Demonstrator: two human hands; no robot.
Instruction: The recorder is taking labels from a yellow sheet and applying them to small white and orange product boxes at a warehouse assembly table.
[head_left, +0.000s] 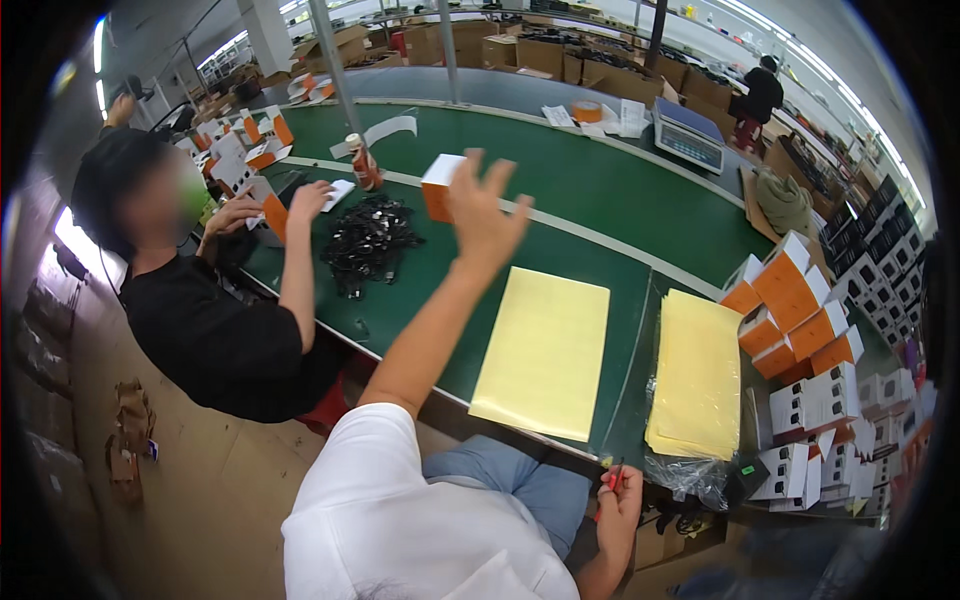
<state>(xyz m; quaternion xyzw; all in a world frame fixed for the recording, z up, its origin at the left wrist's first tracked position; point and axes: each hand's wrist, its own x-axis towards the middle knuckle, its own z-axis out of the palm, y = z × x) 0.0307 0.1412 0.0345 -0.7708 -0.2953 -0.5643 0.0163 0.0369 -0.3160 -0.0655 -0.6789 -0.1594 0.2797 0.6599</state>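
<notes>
My left hand (487, 220) reaches out over the green work surface with its fingers spread and slightly blurred. Just beside it stands a small white and orange box (437, 192); whether the fingers touch it I cannot tell. Low at the table's front edge, my right hand (621, 500) is closed around a slim red-handled tool (614, 479), whose exact kind is unclear. Between the hands lies a pale yellow sheet (545, 355), flat on the table. A stack of yellow sheets (695, 375) rests to its right, partly on clear plastic wrap (690, 478).
A co-worker (200, 290) at left handles an orange and white carton (272, 215). Nearby are a heap of black cables (368, 243) and a red bottle (364, 165). Boxes (795, 290) are piled at right; a scale (688, 135) sits farther back.
</notes>
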